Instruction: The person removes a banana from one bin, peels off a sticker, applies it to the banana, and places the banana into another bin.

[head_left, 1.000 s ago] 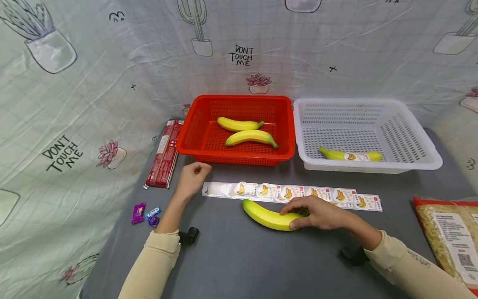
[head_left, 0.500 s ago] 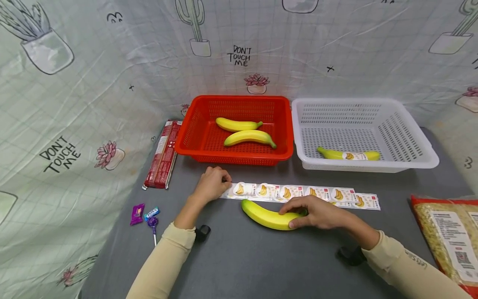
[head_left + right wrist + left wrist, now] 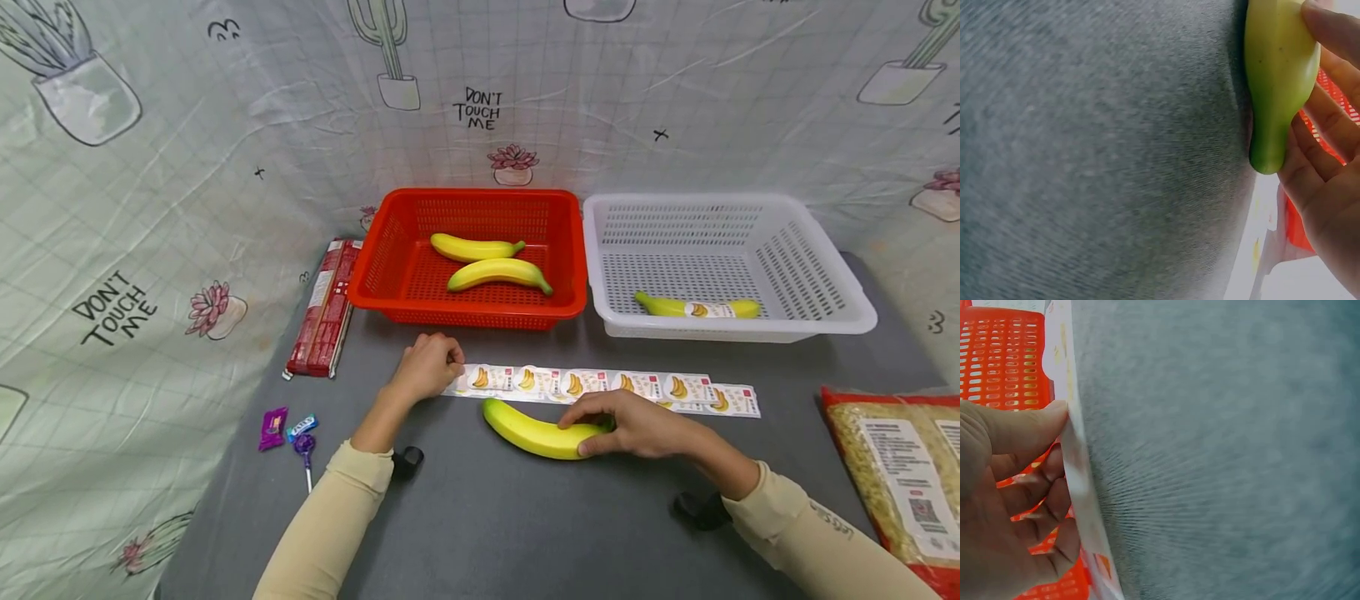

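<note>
In the head view, a yellow banana (image 3: 536, 431) with a green end lies on the grey table. My right hand (image 3: 633, 423) grips its right end between thumb and fingers; the right wrist view shows the green tip (image 3: 1267, 150) beside the palm. A strip of banana stickers (image 3: 540, 380) lies flat behind it. With curled fingers, my left hand (image 3: 429, 367) pinches at the strip's left end, which it partly hides. From the left wrist, the thumb (image 3: 1054, 419) is seen on the strip's edge (image 3: 1077, 450).
Behind the strip stand a red basket (image 3: 480, 317) with two bananas and a white basket (image 3: 738, 327) with one labelled banana. At left lie red packets (image 3: 324, 312), wrapped candies (image 3: 273, 428) and a lollipop (image 3: 303, 445). A grain bag (image 3: 900, 479) lies at right.
My left hand has moved right onto the left end of the sticker strip, then stayed there. The lollipop's stick came into view beside the sleeve. My right hand and the banana keep their place.
</note>
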### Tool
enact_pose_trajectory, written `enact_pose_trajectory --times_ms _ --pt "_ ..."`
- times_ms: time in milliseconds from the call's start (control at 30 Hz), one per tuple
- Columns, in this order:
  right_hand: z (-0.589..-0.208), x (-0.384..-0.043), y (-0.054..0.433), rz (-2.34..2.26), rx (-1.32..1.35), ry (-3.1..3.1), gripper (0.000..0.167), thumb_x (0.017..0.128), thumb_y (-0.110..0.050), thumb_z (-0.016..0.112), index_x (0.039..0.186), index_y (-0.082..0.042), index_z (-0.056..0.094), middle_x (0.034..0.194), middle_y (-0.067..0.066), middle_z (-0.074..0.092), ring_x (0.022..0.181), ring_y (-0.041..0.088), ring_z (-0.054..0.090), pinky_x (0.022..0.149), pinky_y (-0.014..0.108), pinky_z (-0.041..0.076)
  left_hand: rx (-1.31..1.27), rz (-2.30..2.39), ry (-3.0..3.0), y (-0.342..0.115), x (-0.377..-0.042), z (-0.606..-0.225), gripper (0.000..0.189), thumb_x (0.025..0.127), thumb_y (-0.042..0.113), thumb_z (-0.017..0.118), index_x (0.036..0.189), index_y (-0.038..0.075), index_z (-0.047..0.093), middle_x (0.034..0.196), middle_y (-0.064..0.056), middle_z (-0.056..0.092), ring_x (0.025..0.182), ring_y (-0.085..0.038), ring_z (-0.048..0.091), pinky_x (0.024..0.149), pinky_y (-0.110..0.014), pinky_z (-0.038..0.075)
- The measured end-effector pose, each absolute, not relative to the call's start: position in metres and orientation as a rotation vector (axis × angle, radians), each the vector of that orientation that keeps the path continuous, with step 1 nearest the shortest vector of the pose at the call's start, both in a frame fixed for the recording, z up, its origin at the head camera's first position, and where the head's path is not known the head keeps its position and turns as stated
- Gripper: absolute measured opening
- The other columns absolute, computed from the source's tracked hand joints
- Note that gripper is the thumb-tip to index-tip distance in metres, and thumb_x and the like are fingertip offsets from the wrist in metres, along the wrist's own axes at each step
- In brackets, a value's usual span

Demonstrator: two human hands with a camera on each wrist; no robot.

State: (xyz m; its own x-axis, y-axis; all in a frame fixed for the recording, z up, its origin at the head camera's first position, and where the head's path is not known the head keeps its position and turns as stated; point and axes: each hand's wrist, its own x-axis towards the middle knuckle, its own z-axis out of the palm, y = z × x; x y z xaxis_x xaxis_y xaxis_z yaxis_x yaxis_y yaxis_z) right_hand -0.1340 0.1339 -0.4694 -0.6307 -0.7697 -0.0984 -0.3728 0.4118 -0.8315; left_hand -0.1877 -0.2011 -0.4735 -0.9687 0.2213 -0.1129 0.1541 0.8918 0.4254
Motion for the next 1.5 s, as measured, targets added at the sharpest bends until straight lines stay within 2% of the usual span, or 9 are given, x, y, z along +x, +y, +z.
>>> enact_pose_trajectory --times_ms 67,167,300,400,633,800,967,1200,1500 --pt "-0.468 -0.134 0.133 -1.108 -0.964 2.202 0.033 0.089 -0.023 0.080 0.121 -0.020 0.072 0.116 -0.003 0.071 0.099 0.011 0.062 0.090 0.027 0.052 0.278 0.653 2.864 -0.201 -0.189 -0.472 0.008 0.092 0.016 0.073 0.085 0.015 0.069 0.091 -0.003 0.063 0.102 -0.027 0.055 0.091 -0.050 0.043" --pt "-0.466 -0.133 0.133 -1.090 -0.952 2.204 0.033 0.089 -0.023 0.080 0.120 -0.022 0.072 0.117 -0.003 0.070 0.100 0.010 0.061 0.091 0.026 0.051 0.274 0.702 2.810 -0.202 -0.193 -0.469 0.007 0.093 0.015 0.071 0.087 0.014 0.067 0.088 -0.002 0.065 0.095 -0.024 0.057 0.090 -0.048 0.041" --pt "-0.464 -0.133 0.132 -1.084 -0.945 2.206 0.033 0.088 -0.024 0.080 0.120 -0.023 0.072 0.117 -0.004 0.070 0.100 0.010 0.061 0.092 0.026 0.050 0.324 0.804 2.744 -0.204 -0.197 -0.466 0.002 0.093 0.010 0.069 0.092 0.009 0.071 0.083 -0.003 0.067 0.081 -0.017 0.058 0.082 -0.036 0.042" --pt "-0.464 -0.133 0.132 -1.077 -0.945 2.214 0.033 0.088 -0.025 0.080 0.120 -0.023 0.072 0.117 -0.005 0.070 0.101 0.011 0.061 0.092 0.026 0.051 0.356 0.899 2.679 -0.206 -0.200 -0.465 0.007 0.093 0.006 0.068 0.096 0.005 0.074 0.086 -0.006 0.069 0.078 -0.015 0.057 0.075 -0.028 0.042" --pt "-0.452 -0.146 0.134 -1.097 -0.871 2.300 0.036 0.092 -0.030 0.077 0.125 -0.018 0.071 0.122 0.001 0.071 0.109 0.020 0.064 0.097 0.034 0.053 0.330 1.123 2.468 -0.213 -0.207 -0.460 0.011 0.094 0.010 0.070 0.101 0.002 0.074 0.098 -0.010 0.071 0.086 -0.017 0.057 0.076 -0.026 0.043" --pt "-0.429 -0.171 0.123 -1.130 -0.797 2.422 0.032 0.097 -0.024 0.071 0.125 -0.010 0.070 0.120 0.010 0.072 0.100 0.019 0.065 0.085 0.030 0.055 0.330 1.196 2.368 -0.217 -0.209 -0.458 0.017 0.092 0.013 0.072 0.106 0.003 0.075 0.104 -0.010 0.072 0.094 -0.018 0.057 0.082 -0.028 0.043" --pt "-0.418 -0.189 0.095 -1.040 -0.841 2.464 0.026 0.098 -0.024 0.070 0.120 -0.010 0.073 0.112 0.005 0.075 0.089 0.013 0.065 0.076 0.027 0.054 0.335 1.248 2.288 -0.214 -0.208 -0.456 0.019 0.093 0.015 0.071 0.108 0.004 0.075 0.106 -0.008 0.072 0.096 -0.018 0.058 0.085 -0.028 0.044" --pt "-0.420 -0.201 0.064 -0.996 -0.873 2.443 0.019 0.097 -0.015 0.069 0.111 -0.004 0.075 0.094 0.004 0.076 0.077 0.017 0.066 0.069 0.029 0.054 0.309 1.342 2.209 -0.201 -0.203 -0.452 0.021 0.094 0.017 0.071 0.111 0.006 0.074 0.110 -0.007 0.072 0.101 -0.018 0.059 0.090 -0.029 0.045" --pt "-0.428 -0.203 0.050 -0.972 -0.869 2.457 0.009 0.092 -0.014 0.075 0.100 -0.010 0.076 0.086 0.001 0.072 0.074 0.013 0.060 0.068 0.029 0.052 0.309 1.391 2.187 -0.193 -0.200 -0.453 0.021 0.095 0.017 0.070 0.111 0.004 0.074 0.104 -0.005 0.073 0.096 -0.014 0.060 0.087 -0.027 0.046"
